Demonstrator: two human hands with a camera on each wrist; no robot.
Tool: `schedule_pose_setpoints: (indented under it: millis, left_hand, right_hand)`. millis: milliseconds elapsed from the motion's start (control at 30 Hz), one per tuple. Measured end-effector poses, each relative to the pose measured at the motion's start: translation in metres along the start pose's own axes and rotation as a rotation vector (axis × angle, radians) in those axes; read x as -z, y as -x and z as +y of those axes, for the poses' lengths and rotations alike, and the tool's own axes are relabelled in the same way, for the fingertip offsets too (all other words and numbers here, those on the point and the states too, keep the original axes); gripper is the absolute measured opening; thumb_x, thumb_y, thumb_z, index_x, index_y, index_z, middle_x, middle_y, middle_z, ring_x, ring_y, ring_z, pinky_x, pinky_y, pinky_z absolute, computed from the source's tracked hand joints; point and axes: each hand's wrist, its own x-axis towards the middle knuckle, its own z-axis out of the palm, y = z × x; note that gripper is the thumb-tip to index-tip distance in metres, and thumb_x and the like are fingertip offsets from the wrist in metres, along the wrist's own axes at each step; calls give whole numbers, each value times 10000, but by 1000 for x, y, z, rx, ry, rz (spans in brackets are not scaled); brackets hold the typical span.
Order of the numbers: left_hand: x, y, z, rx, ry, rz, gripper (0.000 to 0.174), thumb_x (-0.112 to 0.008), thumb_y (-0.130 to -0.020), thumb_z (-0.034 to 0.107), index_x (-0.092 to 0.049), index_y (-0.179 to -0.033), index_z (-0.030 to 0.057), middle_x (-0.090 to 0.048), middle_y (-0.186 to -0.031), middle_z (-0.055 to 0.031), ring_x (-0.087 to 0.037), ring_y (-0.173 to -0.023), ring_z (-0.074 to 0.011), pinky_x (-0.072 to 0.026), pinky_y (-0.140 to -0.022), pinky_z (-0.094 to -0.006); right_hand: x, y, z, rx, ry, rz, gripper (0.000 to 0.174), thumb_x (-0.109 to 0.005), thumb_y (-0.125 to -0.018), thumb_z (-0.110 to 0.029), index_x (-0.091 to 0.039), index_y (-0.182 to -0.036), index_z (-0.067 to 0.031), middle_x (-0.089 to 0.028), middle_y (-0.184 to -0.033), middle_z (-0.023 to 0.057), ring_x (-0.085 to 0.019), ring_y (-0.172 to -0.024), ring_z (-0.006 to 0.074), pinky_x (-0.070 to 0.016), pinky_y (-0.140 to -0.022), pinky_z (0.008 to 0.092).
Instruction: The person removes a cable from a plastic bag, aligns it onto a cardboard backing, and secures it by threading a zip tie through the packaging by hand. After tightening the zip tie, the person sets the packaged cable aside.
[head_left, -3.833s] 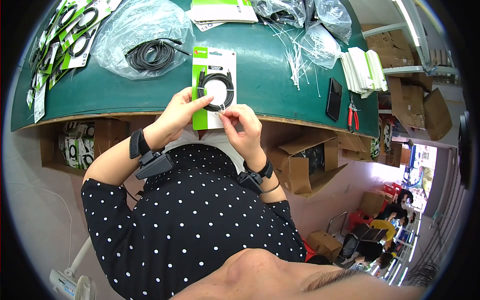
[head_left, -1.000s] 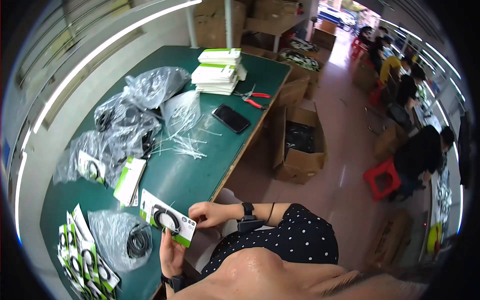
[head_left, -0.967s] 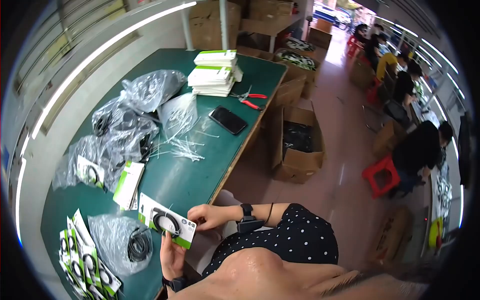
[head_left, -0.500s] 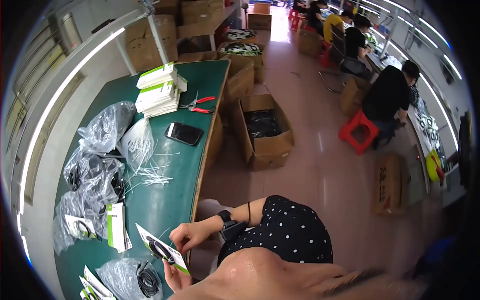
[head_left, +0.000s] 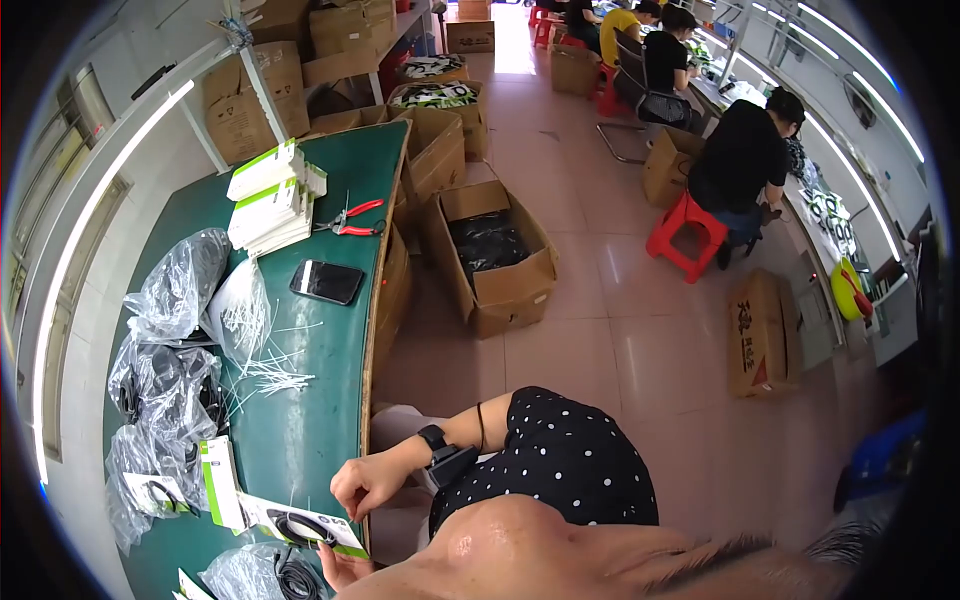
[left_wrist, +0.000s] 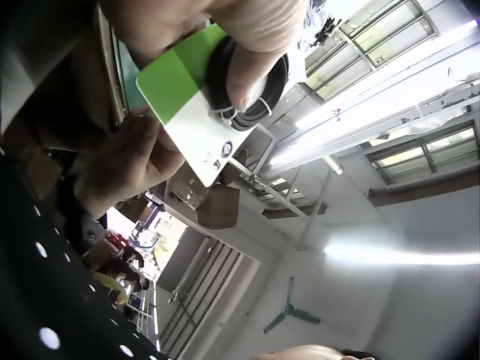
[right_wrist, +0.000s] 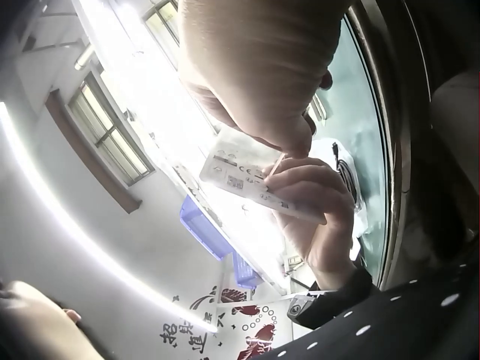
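Left grip (head_left: 345, 570) pinches the card (left_wrist: 180, 97), thumb across the black cable (left_wrist: 217, 79) coiled on its face. Right grip (head_left: 368, 484) is just beside the card, fingers curled; whether they hold anything, I cannot tell. The card is at the desk's (head_left: 315, 430) edge, nearer than the ties (head_left: 278, 376) and phone (head_left: 327, 282).

A tube light (head_left: 122, 151) burns white at 10 o'clock in the bright head view, whose fisheye lens bows the green table (head_left: 300, 430) within black corners and blurs toward 4 o'clock. A lamp (left_wrist: 401, 256) flares at 4 o'clock in the left wrist view, while 11 o'clock glare bleaches the card (right_wrist: 244, 178) in the right.
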Motion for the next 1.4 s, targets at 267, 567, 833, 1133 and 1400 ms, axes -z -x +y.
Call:
schedule_pose_setpoints:
  millis: [267, 567, 833, 1133, 1400]
  left_hand:
    - [-71, 16, -1, -108, -344, 20, 376, -577, -901, 38, -496, -1268, 40, -583, -1223, -102, -566, -1102, -246, -451, -962, -383]
    - [-103, 18, -12, -307, -610, 168, 409, -679, -824, -17, -519, -1200, 1, -636, -1084, -98, -627, -962, -170, -509, -852, -299]
    - [-95, 13, -14, -189, -508, 148, 300, -672, -858, 55, -570, -1130, -16, -661, -1048, -93, -644, -914, -145, -529, -811, -287]
    - [-83, 16, -13, -227, -533, 173, 232, -652, -888, 96, -595, -1083, -16, -673, -1003, -87, -648, -882, -127, -539, -771, -269]
    - [-76, 8, -20, -305, -465, 235, 191, -639, -908, 128, -609, -1031, -14, -676, -939, -69, -643, -795, -102, -534, -707, -246]
  right_hand:
    - [7, 5, 2, -75, -20, -78, 130, -728, -788, -63, -621, -728, -19, -580, -707, 83, -559, -677, 228, -434, -588, 330]
    - [17, -17, -7, -759, -371, 272, 201, -628, -926, -187, -650, -1007, -4, -664, -943, 31, -592, -827, 88, -488, -697, 254]
    - [-5, -22, -9, -806, -461, 241, 248, -658, -907, -193, -645, -963, 49, -677, -835, 36, -596, -721, 44, -489, -599, 208]
    - [-13, -22, -4, -761, -367, 176, 249, -641, -919, -186, -634, -989, 53, -676, -854, 50, -592, -714, 59, -488, -605, 216]
    - [1, -40, -1, -519, 38, 391, 212, -628, -924, -173, -620, -1024, 14, -588, -900, 1, -552, -780, 63, -453, -622, 200]
